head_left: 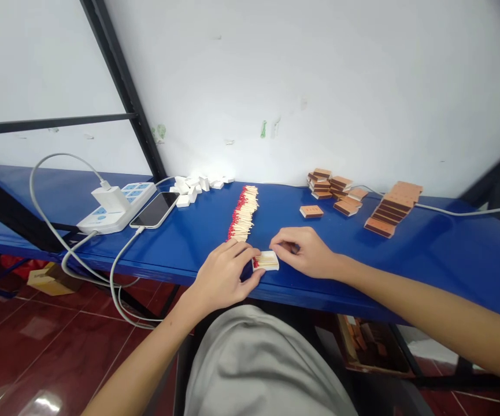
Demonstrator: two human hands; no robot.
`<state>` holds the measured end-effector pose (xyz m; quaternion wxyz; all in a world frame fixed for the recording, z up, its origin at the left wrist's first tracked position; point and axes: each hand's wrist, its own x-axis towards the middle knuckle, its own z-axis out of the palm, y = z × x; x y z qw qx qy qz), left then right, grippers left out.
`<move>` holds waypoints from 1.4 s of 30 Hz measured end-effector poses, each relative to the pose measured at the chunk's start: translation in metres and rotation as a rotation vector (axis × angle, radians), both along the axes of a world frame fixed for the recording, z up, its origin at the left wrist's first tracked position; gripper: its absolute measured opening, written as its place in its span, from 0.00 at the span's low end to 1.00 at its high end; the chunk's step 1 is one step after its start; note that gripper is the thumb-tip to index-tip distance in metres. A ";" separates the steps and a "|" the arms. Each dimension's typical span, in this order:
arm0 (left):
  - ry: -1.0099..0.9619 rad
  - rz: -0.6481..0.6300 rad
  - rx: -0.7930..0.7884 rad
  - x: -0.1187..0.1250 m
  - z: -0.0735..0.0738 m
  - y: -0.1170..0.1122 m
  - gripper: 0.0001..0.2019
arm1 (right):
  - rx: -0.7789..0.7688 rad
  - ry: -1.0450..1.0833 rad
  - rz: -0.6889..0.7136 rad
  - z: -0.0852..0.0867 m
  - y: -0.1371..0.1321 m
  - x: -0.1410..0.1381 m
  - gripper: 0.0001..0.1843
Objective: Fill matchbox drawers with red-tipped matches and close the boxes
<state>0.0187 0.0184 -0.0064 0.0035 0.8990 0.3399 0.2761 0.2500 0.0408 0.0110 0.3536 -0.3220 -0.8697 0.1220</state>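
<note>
A small white matchbox tray (266,260) with red-tipped matches in it lies near the front edge of the blue table (427,260). My left hand (226,274) grips the tray's left end, fingers curled round it. My right hand (304,251) rests at the tray's right end, fingers bent and pinched together; what they hold is hidden. Just behind the tray runs a long row of loose red-tipped matches (243,212), reaching toward the wall.
Empty white trays (195,186) lie at the back by the wall. Brown matchbox sleeves (332,188) are stacked at the right, with a fanned row (392,209) and a single one (311,211). A phone (155,209) and power strip (117,207) with cables sit left.
</note>
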 end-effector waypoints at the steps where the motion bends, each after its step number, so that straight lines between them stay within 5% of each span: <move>1: -0.003 0.002 0.003 0.000 0.000 -0.001 0.11 | 0.006 -0.008 0.016 0.001 0.003 -0.002 0.09; 7: -0.147 0.045 -0.017 -0.003 0.004 -0.002 0.12 | -0.007 0.008 0.045 0.005 0.022 -0.018 0.09; 11: -0.325 0.201 -0.063 -0.013 0.004 0.005 0.08 | -0.023 0.106 -0.060 0.000 0.025 -0.020 0.07; 17: -0.010 0.403 0.057 -0.022 0.000 0.013 0.13 | -0.092 -0.093 0.088 0.002 0.011 -0.014 0.15; 27: 0.028 0.346 0.073 -0.023 -0.002 0.011 0.15 | -0.073 -0.405 0.140 0.008 0.006 -0.017 0.39; 42: 0.028 0.293 0.065 -0.025 -0.004 0.013 0.16 | -0.049 -0.465 0.114 0.006 0.006 -0.017 0.34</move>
